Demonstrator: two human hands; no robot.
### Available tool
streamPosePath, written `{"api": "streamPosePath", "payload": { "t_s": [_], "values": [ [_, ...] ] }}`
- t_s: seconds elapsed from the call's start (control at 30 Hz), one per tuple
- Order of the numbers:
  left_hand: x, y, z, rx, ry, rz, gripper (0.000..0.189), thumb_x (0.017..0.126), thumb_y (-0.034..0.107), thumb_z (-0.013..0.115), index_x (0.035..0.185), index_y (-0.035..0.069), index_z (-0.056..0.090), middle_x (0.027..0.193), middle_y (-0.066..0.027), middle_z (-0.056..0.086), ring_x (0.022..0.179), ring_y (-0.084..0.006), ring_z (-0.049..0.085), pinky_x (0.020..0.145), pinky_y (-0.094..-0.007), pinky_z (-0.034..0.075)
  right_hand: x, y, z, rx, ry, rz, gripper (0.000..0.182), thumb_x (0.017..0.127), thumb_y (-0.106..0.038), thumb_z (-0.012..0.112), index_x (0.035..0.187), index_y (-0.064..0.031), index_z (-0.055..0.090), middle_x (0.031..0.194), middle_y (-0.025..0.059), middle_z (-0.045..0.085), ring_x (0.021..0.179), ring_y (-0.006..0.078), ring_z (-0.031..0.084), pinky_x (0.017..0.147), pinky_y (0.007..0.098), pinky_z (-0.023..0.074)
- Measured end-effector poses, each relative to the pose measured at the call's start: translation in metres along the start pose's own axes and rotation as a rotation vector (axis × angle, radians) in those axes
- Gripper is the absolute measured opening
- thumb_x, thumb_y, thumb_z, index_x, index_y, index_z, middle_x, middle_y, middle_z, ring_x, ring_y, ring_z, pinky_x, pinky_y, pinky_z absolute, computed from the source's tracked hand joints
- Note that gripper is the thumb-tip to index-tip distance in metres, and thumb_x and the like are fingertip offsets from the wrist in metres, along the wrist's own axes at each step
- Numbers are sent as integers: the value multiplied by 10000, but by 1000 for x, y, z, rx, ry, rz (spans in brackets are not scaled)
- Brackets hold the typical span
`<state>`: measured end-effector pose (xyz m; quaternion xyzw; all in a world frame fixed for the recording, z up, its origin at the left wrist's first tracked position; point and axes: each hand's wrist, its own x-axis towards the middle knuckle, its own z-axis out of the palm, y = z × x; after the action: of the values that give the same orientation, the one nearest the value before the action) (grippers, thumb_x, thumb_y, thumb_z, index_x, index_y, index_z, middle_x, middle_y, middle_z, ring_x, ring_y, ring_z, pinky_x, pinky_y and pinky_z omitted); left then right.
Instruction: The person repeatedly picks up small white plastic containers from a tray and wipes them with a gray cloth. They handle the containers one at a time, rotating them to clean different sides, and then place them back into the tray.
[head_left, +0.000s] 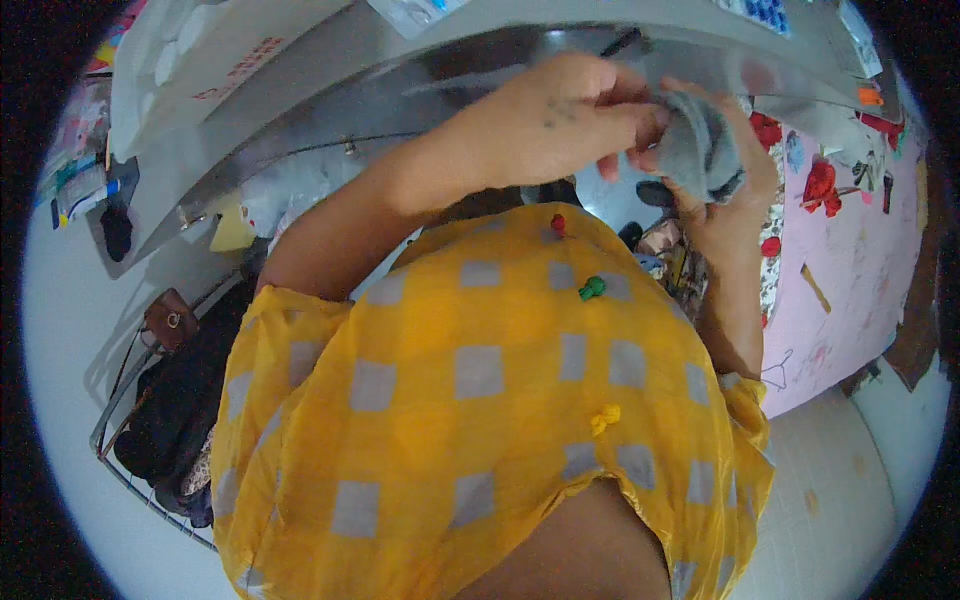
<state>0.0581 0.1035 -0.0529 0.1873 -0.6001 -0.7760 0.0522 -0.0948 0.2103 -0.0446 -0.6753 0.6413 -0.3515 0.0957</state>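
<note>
A small grey fabric piece (694, 142), possibly a sock, is bunched up between my two hands above the edge of the table. My right hand (739, 161) wraps around its far side and underside, with a dark patch of the fabric showing near the palm. From the left, my left hand (577, 109) reaches across, thumb and bent fingers meeting the fabric's near edge. Motion blur softens the fingertips there. Below my hands is the front of a yellow checked garment (480, 375) with small red, green and yellow knots.
A curved transparent sheet (442, 82) runs along the table edge beyond my hands. To the right, a pink surface (840, 300) carries red fabric flowers (821, 184) and a thin yellowish stick (816, 289). On the left stands a metal rack (120, 472) with dark clothes (180, 405) and a brown pouch (171, 320).
</note>
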Motion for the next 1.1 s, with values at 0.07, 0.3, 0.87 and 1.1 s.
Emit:
{"api": "streamPosePath", "payload": {
  "t_s": [0.07, 0.3, 0.87, 1.1],
  "values": [
    [-10, 7, 3, 14, 29, -109, 237, 893, 237, 466, 949, 26, 559, 703, -35, 587, 543, -69, 513, 473, -179, 387, 2, -9, 3, 1, 28, -11, 397, 677, -286, 683, 984, -56, 582, 842, 114, 574, 751, 290, 582, 650, 338, 464],
    [-37, 18, 4, 9, 121, -74, 229, 878, 243, 468, 852, 36, 563, 716, -38, 598, 578, -75, 531, 507, -178, 386, -3, -18, 9, 42, 59, 9, 355, 655, -313, 699, 850, -51, 560, 756, 135, 541, 690, 343, 553, 584, 382, 449],
    [-36, 10, 28, -157, 179, 129, 197, 815, 142, 601, 962, 16, 563, 755, -32, 590, 634, -100, 557, 566, -208, 441, -8, -30, 4, 179, 222, 72, 247, 722, -249, 638, 805, -35, 545, 719, 126, 562, 641, 333, 557, 557, 373, 438],
    [-37, 7, 31, 482, 377, 486, 244, 725, 42, 654, 949, -19, 578, 714, -62, 579, 633, -118, 559, 578, -244, 461, -4, -30, 6, 469, 173, 297, 268, 850, -274, 540, 799, -13, 569, 582, 63, 507, 540, 134, 464, 497, 318, 394]
  ]
}}
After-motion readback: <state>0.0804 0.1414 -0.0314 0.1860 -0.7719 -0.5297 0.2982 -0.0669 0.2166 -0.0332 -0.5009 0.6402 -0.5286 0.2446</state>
